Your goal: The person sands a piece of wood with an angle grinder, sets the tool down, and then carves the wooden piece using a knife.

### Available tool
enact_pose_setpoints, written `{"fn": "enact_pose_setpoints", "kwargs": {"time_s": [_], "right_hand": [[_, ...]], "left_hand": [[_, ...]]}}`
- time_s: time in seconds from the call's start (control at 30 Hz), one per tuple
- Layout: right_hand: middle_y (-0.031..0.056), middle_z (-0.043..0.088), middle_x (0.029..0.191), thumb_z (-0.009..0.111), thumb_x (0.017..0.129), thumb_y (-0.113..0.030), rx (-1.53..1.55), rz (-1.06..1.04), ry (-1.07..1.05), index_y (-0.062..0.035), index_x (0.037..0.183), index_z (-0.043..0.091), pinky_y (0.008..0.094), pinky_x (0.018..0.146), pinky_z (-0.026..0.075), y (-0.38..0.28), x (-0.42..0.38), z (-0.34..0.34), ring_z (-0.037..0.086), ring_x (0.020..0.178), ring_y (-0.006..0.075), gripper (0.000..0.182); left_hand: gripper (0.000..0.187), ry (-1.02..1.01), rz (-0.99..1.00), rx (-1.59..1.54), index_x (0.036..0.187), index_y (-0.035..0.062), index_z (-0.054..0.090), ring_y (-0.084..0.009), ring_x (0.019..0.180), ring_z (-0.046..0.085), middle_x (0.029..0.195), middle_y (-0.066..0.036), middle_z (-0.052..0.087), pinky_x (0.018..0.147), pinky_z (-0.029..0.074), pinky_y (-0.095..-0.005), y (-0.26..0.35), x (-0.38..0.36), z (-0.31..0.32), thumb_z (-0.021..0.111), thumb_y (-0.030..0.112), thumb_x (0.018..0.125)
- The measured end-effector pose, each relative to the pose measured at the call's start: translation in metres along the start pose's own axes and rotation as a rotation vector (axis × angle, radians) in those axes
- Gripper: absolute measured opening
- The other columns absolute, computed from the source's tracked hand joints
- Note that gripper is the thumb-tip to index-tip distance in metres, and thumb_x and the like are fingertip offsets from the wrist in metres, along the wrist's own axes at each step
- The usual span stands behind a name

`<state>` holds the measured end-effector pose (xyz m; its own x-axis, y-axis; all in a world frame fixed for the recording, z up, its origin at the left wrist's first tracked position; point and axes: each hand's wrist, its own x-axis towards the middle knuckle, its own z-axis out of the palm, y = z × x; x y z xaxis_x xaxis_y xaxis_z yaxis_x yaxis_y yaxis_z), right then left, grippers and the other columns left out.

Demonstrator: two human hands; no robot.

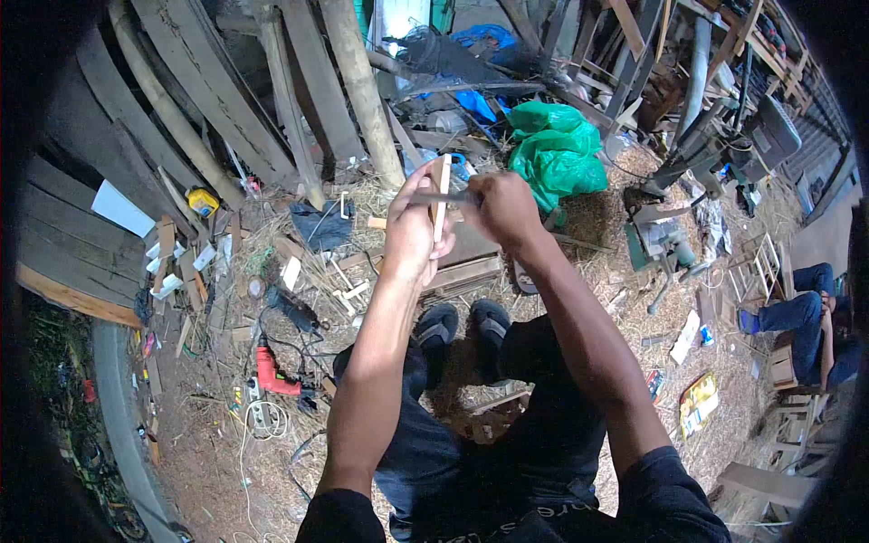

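My left hand (412, 237) is closed around a short, pale piece of wood (442, 176), held upright in front of me. In my right hand (507, 210) is a flat, dark metal tool (434, 198) with a narrow blade-like shape; its handle is hidden in my fist. The tool lies crosswise over the wood, and its far end reaches past it to the left hand's thumb. Below the hands, a low stack of boards (463, 273) sits on the ground just ahead of my sandals (438, 321).
A red power drill (273, 373) lies at the left by a white extension socket (262, 416). Ahead are a green plastic bag (557, 158) and leaning planks (213, 90). A machine with a vise-like base (665, 240) stands at the right, near a seated person (801, 317).
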<state>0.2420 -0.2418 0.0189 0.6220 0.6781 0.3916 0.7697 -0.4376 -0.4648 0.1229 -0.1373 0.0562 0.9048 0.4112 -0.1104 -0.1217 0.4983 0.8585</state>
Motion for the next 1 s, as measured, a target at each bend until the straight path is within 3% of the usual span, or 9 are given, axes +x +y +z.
{"fn": "enact_pose_setpoints", "kwargs": {"time_s": [0.07, 0.23, 0.4, 0.63, 0.73, 0.87, 0.97, 1.0], "right_hand": [[0.0204, 0.064, 0.068, 0.065, 0.072, -0.022, 0.056, -0.018, 0.036, -0.0065, 0.073, 0.067, 0.0493, 0.062, 0.052, -0.011, -0.006, 0.004, 0.065, 0.067, 0.0403, 0.016], [0.0212, 0.063, 0.066, 0.066, 0.071, -0.019, 0.120, 0.018, 0.078, -0.0051, 0.074, 0.066, 0.0485, 0.062, 0.052, -0.021, -0.008, 0.003, 0.065, 0.066, 0.0400, 0.014], [0.0229, 0.062, 0.065, 0.068, 0.075, -0.019, 0.216, 0.196, 0.095, -0.0014, 0.074, 0.066, 0.0463, 0.059, 0.050, -0.011, -0.006, 0.005, 0.064, 0.063, 0.0405, 0.018], [0.0244, 0.061, 0.065, 0.069, 0.078, -0.019, 0.341, 0.339, 0.207, 0.0015, 0.076, 0.066, 0.0448, 0.057, 0.049, -0.008, 0.000, -0.007, 0.064, 0.061, 0.0394, 0.021], [0.0244, 0.062, 0.068, 0.067, 0.080, -0.018, -0.101, 0.146, 0.070, 0.0017, 0.077, 0.066, 0.0447, 0.057, 0.050, 0.000, 0.001, 0.001, 0.064, 0.063, 0.0396, 0.020], [0.0237, 0.064, 0.071, 0.064, 0.081, -0.021, 0.214, 0.258, 0.237, -0.0010, 0.078, 0.067, 0.0490, 0.062, 0.053, -0.005, 0.004, -0.015, 0.065, 0.068, 0.0408, 0.020], [0.0239, 0.063, 0.071, 0.066, 0.080, -0.019, -0.126, 0.184, -0.059, 0.0002, 0.079, 0.067, 0.0462, 0.061, 0.052, 0.004, 0.000, 0.000, 0.065, 0.068, 0.0402, 0.019], [0.0247, 0.063, 0.071, 0.066, 0.079, -0.018, -0.141, 0.162, -0.059, 0.0028, 0.077, 0.065, 0.0447, 0.059, 0.050, 0.004, -0.001, -0.001, 0.065, 0.067, 0.0401, 0.021]], "left_hand": [[0.036, -0.063, -0.017, -0.123, 0.137, 0.0142, 0.044, -0.0038, 0.044, 0.037, 0.073, 0.000, 0.050, 0.032, 0.025, -0.0174, 0.001, -0.001, -0.001, 0.037, 0.015, 0.102], [0.038, -0.143, -0.081, -0.349, 0.138, 0.0139, 0.042, -0.0046, 0.042, 0.035, 0.066, 0.000, 0.046, 0.033, 0.025, -0.0180, 0.002, -0.002, -0.007, 0.036, 0.012, 0.100], [0.038, -0.185, -0.150, -0.482, 0.136, 0.0142, 0.044, -0.0058, 0.041, 0.034, 0.063, -0.001, 0.045, 0.033, 0.024, -0.0192, 0.001, 0.002, -0.011, 0.036, 0.011, 0.099], [0.037, -0.186, -0.156, -0.452, 0.135, 0.0142, 0.043, -0.0055, 0.041, 0.033, 0.063, 0.000, 0.044, 0.033, 0.023, -0.0191, -0.001, 0.003, -0.011, 0.036, 0.012, 0.099], [0.036, -0.132, -0.141, -0.374, 0.136, 0.0142, 0.042, -0.0056, 0.041, 0.033, 0.062, 0.000, 0.043, 0.033, 0.023, -0.0191, 0.000, 0.001, -0.008, 0.035, 0.013, 0.100], [0.033, -0.103, -0.116, -0.314, 0.133, 0.0136, 0.043, -0.0054, 0.042, 0.033, 0.064, 0.000, 0.042, 0.032, 0.023, -0.0184, 0.004, 0.003, -0.010, 0.035, 0.013, 0.101], [0.033, -0.034, -0.166, -0.344, 0.132, 0.0135, 0.044, -0.0054, 0.043, 0.034, 0.066, -0.001, 0.042, 0.032, 0.024, -0.0182, -0.004, 0.003, -0.011, 0.035, 0.012, 0.101], [0.033, 0.005, -0.193, -0.356, 0.132, 0.0136, 0.044, -0.0056, 0.043, 0.034, 0.066, -0.001, 0.042, 0.032, 0.024, -0.0183, -0.005, 0.004, -0.010, 0.035, 0.011, 0.101]]}}
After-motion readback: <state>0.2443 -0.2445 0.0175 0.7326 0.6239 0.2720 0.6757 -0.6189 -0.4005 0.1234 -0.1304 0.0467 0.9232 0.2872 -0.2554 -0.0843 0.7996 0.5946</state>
